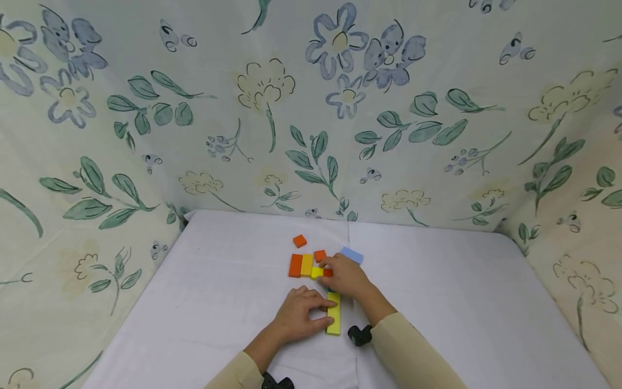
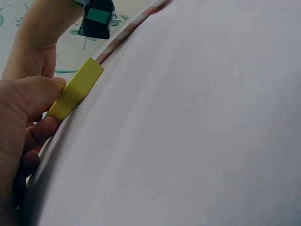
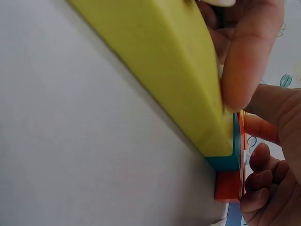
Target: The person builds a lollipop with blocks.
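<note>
White table (image 1: 243,324), flowered cloth (image 1: 262,162) behind. We count nine blocks (image 1: 295,266). Left hand (image 1: 298,317): thumb and forefinger parted, touching long yellow (image 1: 333,320), beside teal (image 3: 225,163). Right hand (image 1: 346,275): fingers curved at red (image 3: 228,187); grip, we cannot tell.

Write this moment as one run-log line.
left hand: touching long yellow block | right hand: touching block row | light-blue block: nearby

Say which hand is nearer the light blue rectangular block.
Right. The right hand is just nearside of the light blue block; the left hand is farther back, on the long yellow block.
</note>
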Tool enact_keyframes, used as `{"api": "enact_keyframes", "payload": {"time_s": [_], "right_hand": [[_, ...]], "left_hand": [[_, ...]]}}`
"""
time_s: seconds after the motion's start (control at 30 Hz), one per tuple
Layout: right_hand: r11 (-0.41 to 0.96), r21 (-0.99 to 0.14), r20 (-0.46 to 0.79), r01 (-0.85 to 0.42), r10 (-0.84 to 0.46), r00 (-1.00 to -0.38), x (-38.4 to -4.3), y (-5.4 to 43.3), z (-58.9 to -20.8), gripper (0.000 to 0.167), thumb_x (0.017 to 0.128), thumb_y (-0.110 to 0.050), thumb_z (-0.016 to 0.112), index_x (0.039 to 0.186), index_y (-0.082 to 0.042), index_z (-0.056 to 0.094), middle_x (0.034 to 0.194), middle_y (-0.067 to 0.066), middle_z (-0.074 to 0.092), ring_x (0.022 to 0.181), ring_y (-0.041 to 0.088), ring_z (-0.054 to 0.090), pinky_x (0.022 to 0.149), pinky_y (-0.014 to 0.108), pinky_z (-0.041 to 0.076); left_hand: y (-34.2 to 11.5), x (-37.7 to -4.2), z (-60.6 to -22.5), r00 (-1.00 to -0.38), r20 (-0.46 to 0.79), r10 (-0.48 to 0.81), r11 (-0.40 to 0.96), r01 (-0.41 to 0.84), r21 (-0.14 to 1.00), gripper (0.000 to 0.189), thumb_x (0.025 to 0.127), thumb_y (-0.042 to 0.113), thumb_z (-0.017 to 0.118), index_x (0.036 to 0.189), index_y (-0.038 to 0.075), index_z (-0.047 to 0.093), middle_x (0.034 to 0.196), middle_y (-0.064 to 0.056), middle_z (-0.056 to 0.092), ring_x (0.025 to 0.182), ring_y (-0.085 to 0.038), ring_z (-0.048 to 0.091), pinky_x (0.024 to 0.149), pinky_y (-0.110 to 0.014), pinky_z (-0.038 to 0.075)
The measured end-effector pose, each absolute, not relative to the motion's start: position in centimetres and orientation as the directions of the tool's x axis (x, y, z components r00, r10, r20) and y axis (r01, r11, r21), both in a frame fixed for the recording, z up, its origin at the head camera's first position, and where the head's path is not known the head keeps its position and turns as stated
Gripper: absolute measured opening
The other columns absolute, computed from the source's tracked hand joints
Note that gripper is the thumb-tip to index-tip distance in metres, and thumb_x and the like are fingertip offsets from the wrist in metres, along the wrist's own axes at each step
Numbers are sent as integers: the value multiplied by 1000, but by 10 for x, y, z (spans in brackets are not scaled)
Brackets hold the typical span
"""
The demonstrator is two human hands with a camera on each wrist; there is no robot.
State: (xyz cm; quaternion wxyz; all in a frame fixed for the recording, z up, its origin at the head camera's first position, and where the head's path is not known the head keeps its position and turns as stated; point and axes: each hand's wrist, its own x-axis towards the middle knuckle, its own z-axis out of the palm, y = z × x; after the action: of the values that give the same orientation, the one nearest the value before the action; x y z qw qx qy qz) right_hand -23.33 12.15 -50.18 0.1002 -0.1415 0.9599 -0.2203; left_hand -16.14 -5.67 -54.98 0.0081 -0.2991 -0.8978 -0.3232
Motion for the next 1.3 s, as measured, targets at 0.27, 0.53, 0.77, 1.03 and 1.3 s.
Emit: {"api": "enact_keyframes", "payload": {"time_s": [0.27, 0.53, 0.77, 1.03, 1.3], "right_hand": [[871, -429, -129, -241, -323, -938, -233, 118, -499, 34, 90, -36, 77, 119, -18, 73, 109, 2, 65, 88, 15, 56, 85, 34, 55], [830, -519, -135, -204, -315, -939, -235, 124, -491, 36, 92, -37, 76, 122, -17, 70, 93, -1, 58, 81, 15, 54, 72, 29, 50], [815, -562, -204, -138, -299, -932, -242, 142, -479, 31, 94, -39, 73, 116, -17, 72, 83, 1, 58, 79, 17, 54, 66, 29, 45], [842, -532, -276, -91, -274, -921, -245, 150, -477, 35, 97, -40, 69, 119, -14, 69, 96, 0, 64, 86, 17, 56, 74, 29, 52], [860, -498, -246, -110, -261, -933, -251, 148, -483, 32, 98, -37, 68, 122, -15, 69, 94, 1, 63, 83, 16, 56, 75, 30, 52]], "left_hand": [[-57, -161, -549, -823, 199, 532, 614, 537, 579, 30, 92, 48, 72, 120, 38, 75, 99, 21, 69, 93, -1, 51, 84, -26, 38], [-56, -162, -549, -824, 193, 532, 622, 536, 571, 31, 92, 49, 71, 120, 39, 74, 99, 22, 68, 92, -1, 50, 84, -25, 37], [-57, -161, -548, -826, 187, 532, 625, 532, 572, 31, 91, 50, 71, 120, 39, 74, 96, 21, 68, 91, -1, 49, 83, -24, 36], [-57, -162, -547, -836, 154, 528, 640, 510, 575, 32, 92, 52, 70, 122, 40, 73, 97, 22, 67, 91, -1, 49, 85, -26, 38], [-56, -162, -547, -836, 146, 529, 640, 506, 577, 32, 92, 52, 70, 122, 40, 73, 97, 22, 66, 93, -1, 49, 86, -27, 39]]}}
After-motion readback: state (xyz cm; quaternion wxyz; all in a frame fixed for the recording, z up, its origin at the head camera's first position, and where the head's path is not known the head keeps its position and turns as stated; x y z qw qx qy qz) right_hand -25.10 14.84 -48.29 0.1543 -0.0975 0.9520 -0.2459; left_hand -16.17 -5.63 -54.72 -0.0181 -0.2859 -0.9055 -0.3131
